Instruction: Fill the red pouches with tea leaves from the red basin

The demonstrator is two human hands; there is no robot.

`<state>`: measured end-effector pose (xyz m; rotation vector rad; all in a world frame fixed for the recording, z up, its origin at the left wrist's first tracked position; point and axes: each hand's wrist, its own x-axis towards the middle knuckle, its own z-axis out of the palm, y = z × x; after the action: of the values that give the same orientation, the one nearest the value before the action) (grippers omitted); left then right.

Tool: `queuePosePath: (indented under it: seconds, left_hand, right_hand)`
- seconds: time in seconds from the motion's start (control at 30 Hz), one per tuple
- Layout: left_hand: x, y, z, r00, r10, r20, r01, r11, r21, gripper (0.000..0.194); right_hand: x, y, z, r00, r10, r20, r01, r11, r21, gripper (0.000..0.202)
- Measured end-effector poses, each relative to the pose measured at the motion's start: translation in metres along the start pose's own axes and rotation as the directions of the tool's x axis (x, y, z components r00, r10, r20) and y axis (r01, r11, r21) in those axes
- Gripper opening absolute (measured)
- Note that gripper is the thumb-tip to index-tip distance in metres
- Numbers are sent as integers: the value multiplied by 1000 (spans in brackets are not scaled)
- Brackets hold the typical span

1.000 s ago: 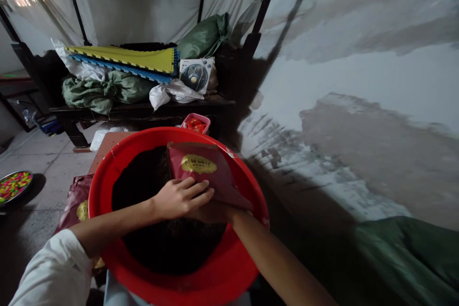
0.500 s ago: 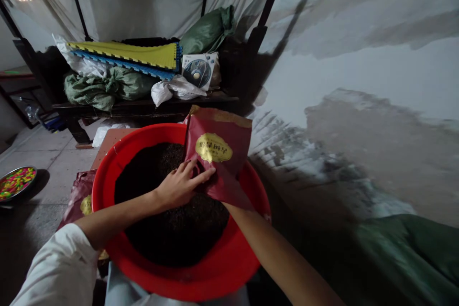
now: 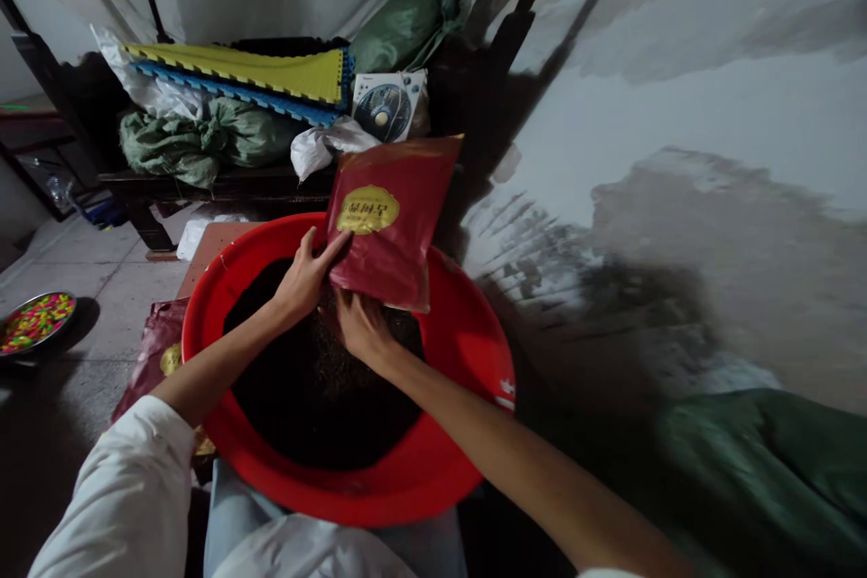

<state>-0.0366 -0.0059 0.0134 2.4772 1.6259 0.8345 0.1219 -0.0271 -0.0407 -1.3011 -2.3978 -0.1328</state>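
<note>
A dark red bag with a gold label, its lettering upside down, is tilted over a big red basin. Dark loose crumbly material fills much of the basin. My left hand grips the bag's left side, one finger lying across the front under the label. Below it, my right hand holds the bag's lower edge; its fingertips are partly hidden by the bag.
Another dark red bag lies left of the basin. Farther left stands a metal tray of colourful small pieces. Behind, a dark bench carries foam mats, sacks and a box fan. A stained wall rises at right.
The bag has moved up and left and tilted differently. My right hand, hidden behind or in the bag earlier, now shows at its lower edge. My left hand has shifted up and left.
</note>
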Motion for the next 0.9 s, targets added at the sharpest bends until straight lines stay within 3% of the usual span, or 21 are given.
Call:
queuePosePath:
  seconds: [0.17, 0.27, 0.4, 0.47, 0.53, 0.6, 0.67, 0.7, 0.83, 0.9]
  left_hand:
    - [7, -27, -3, 987, -158, -16, 157, 987, -43, 71]
    - [13, -42, -3, 979, -200, -35, 199, 979, -40, 65]
    - [19, -56, -3, 954, -300, -21, 301, 954, -1, 69]
    - [20, -59, -4, 948, -317, 7, 317, 948, 18, 71]
    - [20, -61, -3, 949, -314, 14, 313, 949, 30, 71]
    - [19, -61, -3, 950, -312, 16, 310, 949, 47, 70]
    - [18, -60, -4, 946, -324, 30, 321, 945, 67, 71]
    - [18, -59, -5, 943, -330, 36, 326, 942, 75, 72]
    - [17, -50, -12, 942, -333, 39, 329, 941, 77, 75]
    - [17, -45, -18, 948, -318, 24, 316, 947, 56, 74]
  right_hand:
    - [-4, -23, 12, 993, -104, -55, 108, 992, 63, 76]
    - [-1, -28, 12, 973, -222, -58, 227, 968, 107, 63]
    - [-6, -32, 13, 869, -457, 191, 422, 885, 195, 41]
    - [-14, -35, 19, 832, -439, 339, 384, 897, 220, 46]
    - [-21, -36, 30, 789, -337, 514, 275, 942, 194, 66]
    - [-23, -34, 43, 687, -228, 690, 168, 974, 154, 82]
    - [-20, -27, 55, 597, -145, 789, 81, 989, 121, 89]
    - [-18, -23, 60, 584, -110, 804, 40, 994, 107, 91]
    - [-8, -8, 72, 610, 21, 792, -112, 992, 59, 94]
    - [-8, -7, 73, 595, 45, 802, -146, 988, 52, 95]
